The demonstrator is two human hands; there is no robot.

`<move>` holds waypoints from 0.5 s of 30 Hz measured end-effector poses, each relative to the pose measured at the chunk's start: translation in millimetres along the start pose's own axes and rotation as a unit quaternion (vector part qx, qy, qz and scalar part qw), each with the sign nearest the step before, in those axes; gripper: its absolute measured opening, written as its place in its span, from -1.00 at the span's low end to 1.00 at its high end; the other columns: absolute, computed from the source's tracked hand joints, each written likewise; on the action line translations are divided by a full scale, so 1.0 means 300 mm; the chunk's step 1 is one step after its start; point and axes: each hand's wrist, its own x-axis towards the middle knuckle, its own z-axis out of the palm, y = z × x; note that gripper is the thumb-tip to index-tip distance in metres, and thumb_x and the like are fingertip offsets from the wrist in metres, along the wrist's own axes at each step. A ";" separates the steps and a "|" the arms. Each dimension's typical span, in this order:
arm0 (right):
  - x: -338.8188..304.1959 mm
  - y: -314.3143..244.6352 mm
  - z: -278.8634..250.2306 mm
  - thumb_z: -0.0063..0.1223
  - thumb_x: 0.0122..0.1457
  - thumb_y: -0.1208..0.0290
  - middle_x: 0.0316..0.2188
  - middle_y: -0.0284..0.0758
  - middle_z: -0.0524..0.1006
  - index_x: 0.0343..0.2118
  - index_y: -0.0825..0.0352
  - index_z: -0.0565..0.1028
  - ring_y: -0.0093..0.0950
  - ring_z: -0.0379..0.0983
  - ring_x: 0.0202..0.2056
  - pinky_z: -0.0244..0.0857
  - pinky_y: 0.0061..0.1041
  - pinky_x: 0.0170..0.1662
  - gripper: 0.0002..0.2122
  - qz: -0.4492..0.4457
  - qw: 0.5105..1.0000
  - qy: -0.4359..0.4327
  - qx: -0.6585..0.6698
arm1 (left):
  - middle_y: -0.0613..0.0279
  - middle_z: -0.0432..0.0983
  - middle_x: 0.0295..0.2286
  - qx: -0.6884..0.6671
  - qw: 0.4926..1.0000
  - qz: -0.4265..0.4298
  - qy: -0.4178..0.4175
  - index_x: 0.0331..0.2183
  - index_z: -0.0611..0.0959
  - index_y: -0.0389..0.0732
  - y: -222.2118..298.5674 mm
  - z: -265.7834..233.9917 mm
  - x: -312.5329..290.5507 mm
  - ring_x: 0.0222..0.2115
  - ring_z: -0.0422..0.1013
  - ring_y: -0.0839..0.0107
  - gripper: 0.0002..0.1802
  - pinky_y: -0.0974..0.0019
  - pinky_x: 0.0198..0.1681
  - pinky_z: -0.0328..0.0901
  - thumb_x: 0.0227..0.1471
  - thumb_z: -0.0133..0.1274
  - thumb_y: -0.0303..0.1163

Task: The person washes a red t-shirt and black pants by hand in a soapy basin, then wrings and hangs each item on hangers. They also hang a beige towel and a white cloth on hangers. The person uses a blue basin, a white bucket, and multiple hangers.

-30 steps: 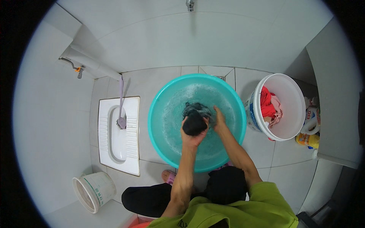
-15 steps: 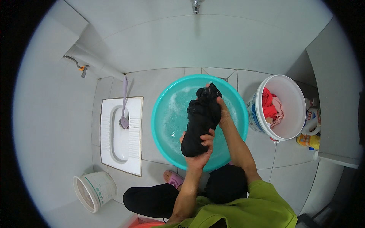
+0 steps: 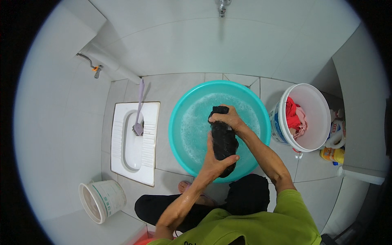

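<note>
A bundled wet black cloth [image 3: 224,139], perhaps a garment, is held over the turquoise basin [image 3: 173,134]. My left hand [image 3: 215,162] wraps its near end, with the thumb across the top. Around the far end close the fingers of my right hand [image 3: 229,119]. The cloth is folded into a long, compact roll, so its exact kind does not show. Foamy water [image 3: 196,118] lies in the basin beneath.
Right of the basin stands a white bucket [image 3: 322,132] holding red and pink clothes [image 3: 293,116]. Bottles [image 3: 335,155] sit beyond it by a grey panel. To the left are a squat toilet [image 3: 149,159], a purple brush [image 3: 139,126] and another white bucket [image 3: 112,196]. A tap [image 3: 222,8] is on the wall.
Both hands have shifted their grip on the black cloth. My right hand now lies over its far end, and the bundle looks narrower and more upright in view. The view has shifted slightly.
</note>
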 end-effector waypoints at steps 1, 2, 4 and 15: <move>-0.002 0.020 0.002 0.38 -0.21 0.33 -0.53 -0.30 0.56 -0.46 0.38 0.55 -0.48 0.50 -0.46 0.39 -0.45 -0.38 -0.71 -0.030 0.999 -0.012 -0.025 | -0.17 0.26 0.10 0.028 1.000 -0.002 0.001 0.34 -0.26 -0.24 -0.014 -0.005 -0.006 0.05 0.36 0.07 0.36 0.13 0.07 0.32 -0.16 0.39 -0.22; 0.003 0.044 0.007 0.37 -0.22 0.30 -0.53 -0.28 0.56 -0.46 0.40 0.55 -0.46 0.50 -0.46 0.39 -0.44 -0.37 -0.69 -0.035 0.997 0.007 -0.070 | -0.17 0.30 0.07 0.057 0.998 -0.002 0.002 0.34 -0.24 -0.25 -0.024 -0.012 -0.011 0.05 0.37 0.08 0.36 0.13 0.07 0.32 -0.18 0.39 -0.19; 0.011 0.098 0.014 0.37 -0.24 0.23 -0.54 -0.25 0.56 -0.47 0.43 0.55 -0.43 0.51 -0.46 0.39 -0.41 -0.36 -0.64 -0.068 0.987 0.033 -0.144 | -0.21 0.35 0.04 0.116 0.993 -0.017 0.004 0.34 -0.21 -0.27 -0.036 -0.029 -0.014 0.05 0.38 0.07 0.35 0.13 0.07 0.32 -0.19 0.39 -0.15; -0.009 -0.095 -0.074 0.37 -0.09 -0.09 0.07 -0.17 0.41 0.14 0.27 0.36 -0.33 0.36 0.07 0.27 -0.34 0.09 -0.22 0.028 0.994 -0.031 0.102 | -0.14 0.37 0.03 -0.441 0.885 -0.092 -0.118 0.32 0.12 0.04 0.150 -0.166 0.016 -0.14 0.47 -0.10 -0.14 0.15 -0.34 0.44 0.07 0.10 -0.12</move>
